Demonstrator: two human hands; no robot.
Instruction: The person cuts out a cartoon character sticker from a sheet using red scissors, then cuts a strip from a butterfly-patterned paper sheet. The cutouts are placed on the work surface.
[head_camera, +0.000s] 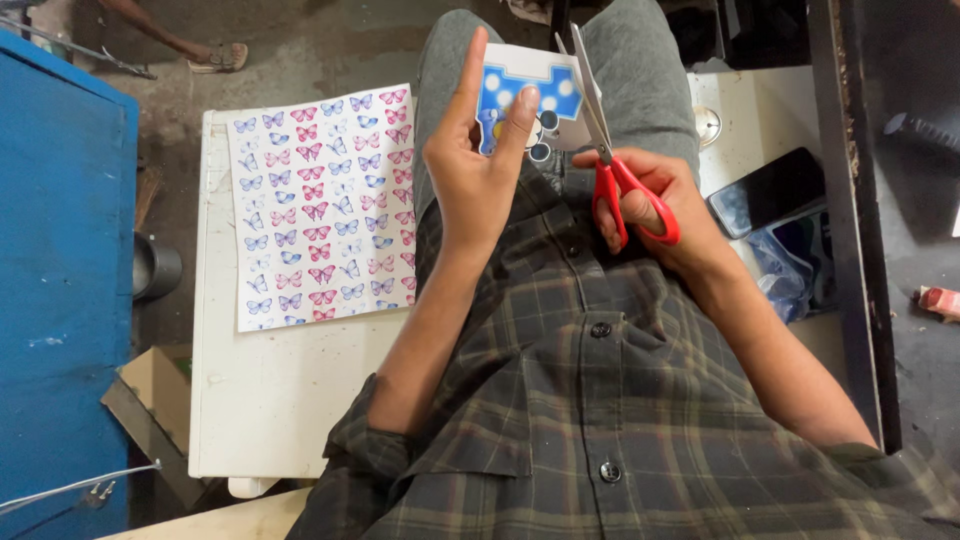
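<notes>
Scissors (610, 150) gaping beside blue printed cutout (530, 95), right hand (655, 200) gripping red handles; left hand (480, 165) pinching cutout above lap. Blades nearing left fingers (520, 120): nick or torn edge looking possible.

Scissors (625, 185): red handles. Card (535, 95): blue, white dots. Sheet (320, 205): pink and blue butterflies. Shirt (600, 400): dark plaid. Table (270, 390): white.

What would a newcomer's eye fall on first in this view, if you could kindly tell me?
The red-handled scissors in the right hand, at the centre, with blades open against a blue-and-white printed card that the left hand holds up over the lap. Next, the sheet of pink and blue butterflies lying flat on the white table to the left. A dark phone lies to the right.
</notes>
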